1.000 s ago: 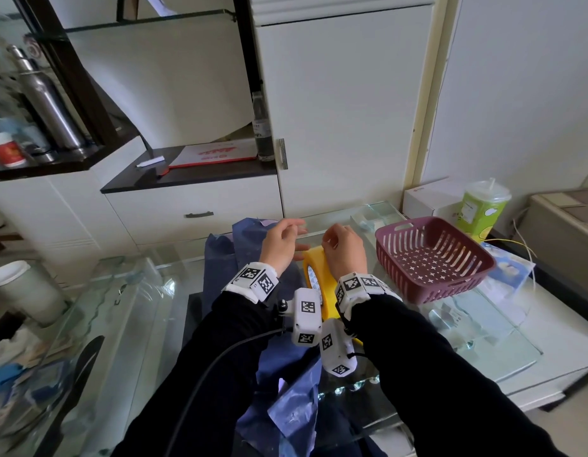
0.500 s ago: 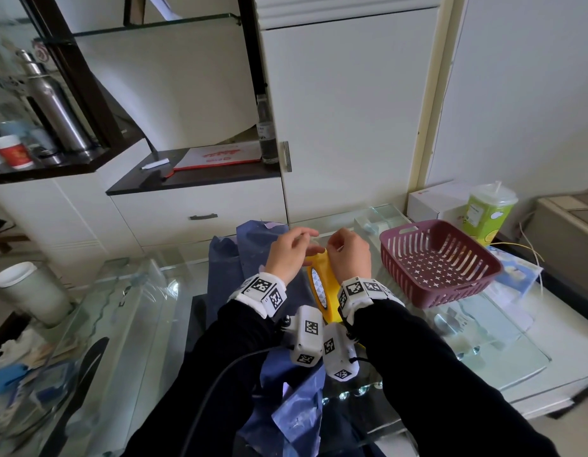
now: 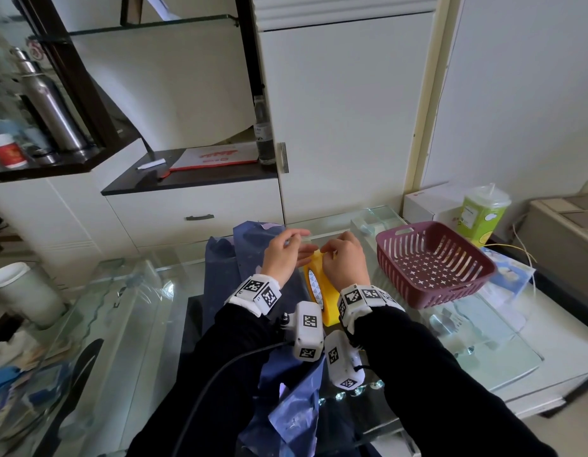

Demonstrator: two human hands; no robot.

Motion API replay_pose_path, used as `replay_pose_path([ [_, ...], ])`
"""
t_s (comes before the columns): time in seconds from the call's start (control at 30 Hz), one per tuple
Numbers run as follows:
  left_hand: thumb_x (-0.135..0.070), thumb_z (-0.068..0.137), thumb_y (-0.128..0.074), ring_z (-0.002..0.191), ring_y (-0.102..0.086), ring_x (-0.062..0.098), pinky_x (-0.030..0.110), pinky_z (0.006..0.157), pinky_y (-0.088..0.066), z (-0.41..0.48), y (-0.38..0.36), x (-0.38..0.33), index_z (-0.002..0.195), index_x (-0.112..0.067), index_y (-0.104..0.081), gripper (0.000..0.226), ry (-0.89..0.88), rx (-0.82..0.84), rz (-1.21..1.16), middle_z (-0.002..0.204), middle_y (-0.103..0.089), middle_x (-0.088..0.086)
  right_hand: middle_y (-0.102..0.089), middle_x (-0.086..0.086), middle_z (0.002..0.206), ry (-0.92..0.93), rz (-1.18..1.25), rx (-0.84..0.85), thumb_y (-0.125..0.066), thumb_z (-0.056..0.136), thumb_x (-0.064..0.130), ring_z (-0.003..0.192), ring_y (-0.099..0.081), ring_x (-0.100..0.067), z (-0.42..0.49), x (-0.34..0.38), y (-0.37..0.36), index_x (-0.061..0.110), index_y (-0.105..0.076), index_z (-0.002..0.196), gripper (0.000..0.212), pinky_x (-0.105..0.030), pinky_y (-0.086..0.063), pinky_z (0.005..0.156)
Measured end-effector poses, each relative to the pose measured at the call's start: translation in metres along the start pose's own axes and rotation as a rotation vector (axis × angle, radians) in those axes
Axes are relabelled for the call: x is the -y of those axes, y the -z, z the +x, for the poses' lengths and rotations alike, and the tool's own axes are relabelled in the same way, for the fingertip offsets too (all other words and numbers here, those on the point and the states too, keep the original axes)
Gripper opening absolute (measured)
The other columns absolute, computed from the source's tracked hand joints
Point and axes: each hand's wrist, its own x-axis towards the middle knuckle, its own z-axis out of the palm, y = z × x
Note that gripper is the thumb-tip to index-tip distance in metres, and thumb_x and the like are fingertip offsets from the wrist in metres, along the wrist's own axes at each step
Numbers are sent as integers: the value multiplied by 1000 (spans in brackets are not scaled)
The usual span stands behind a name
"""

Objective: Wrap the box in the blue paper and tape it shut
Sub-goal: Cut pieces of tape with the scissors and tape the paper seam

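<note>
Head view, both hands over the glass table (image 3: 483, 351).

Right hand (image 3: 347, 263): fingers curled over the top of the yellow tape roll (image 3: 324, 293), gripping it. The roll stands on edge, its white printed core facing left.

Left hand (image 3: 284, 255): thumb and fingertips are pinched together on a pale, translucent tape strip (image 3: 304, 239) that runs toward the right hand (whether it is joined to the roll is hidden behind the fingers). The two hands are nearly touching above the roll.

Blue paper (image 3: 225, 272): lies crumpled on the table under and beyond both hands, with a loose flap hanging off the near edge between the sleeves. The far end bulges upward just behind the left hand. The box itself is not visible, so I cannot tell whether it sits in there.

A maroon slotted basket (image 3: 434, 265) is just right of the right hand, and a green lidded cup (image 3: 480, 216) is behind it.
</note>
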Motion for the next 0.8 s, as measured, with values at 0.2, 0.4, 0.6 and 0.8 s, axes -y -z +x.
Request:
replay_pose_path([
  [0.2, -14, 102, -34, 97, -65, 30, 33, 83, -55, -4, -1, 3, 111, -7, -58, 27, 34, 5, -36, 110, -65, 23, -52, -15, 111, -6, -13, 16, -46, 88, 1, 107, -51, -29, -8, -10, -3, -1, -65, 106, 26, -34, -44, 87],
  [0.4, -14, 102, -34, 108, -62, 34, 34, 89, -52, -8, 8, 2, 117, -3, -55, 29, 26, -2, -46, 116, -62, 23, -50, -15, 112, -89, 92, -5, -52, 90, 6, 101, -52, -28, -11, -19, -2, 2, -54, 113, 24, -26, -39, 83],
  [0.6, -15, 102, -32, 102, -62, 30, 31, 83, -53, -8, 17, 1, 119, -2, -54, 30, 18, -24, -23, 121, -60, 22, -51, -16, 117, -153, 167, 26, -54, 91, 14, 105, -52, -27, -9, -21, -2, 2, -51, 121, 33, -28, -39, 89],
  [0.8, -13, 101, -38, 104, -61, 22, 21, 75, -56, -17, 15, 7, 125, -7, -54, 30, -15, 36, -14, 127, -55, 9, -49, -14, 125, -203, 158, 49, -57, 89, 16, 114, -49, -26, -9, -29, 6, 4, -44, 131, 46, -32, -38, 97],
])
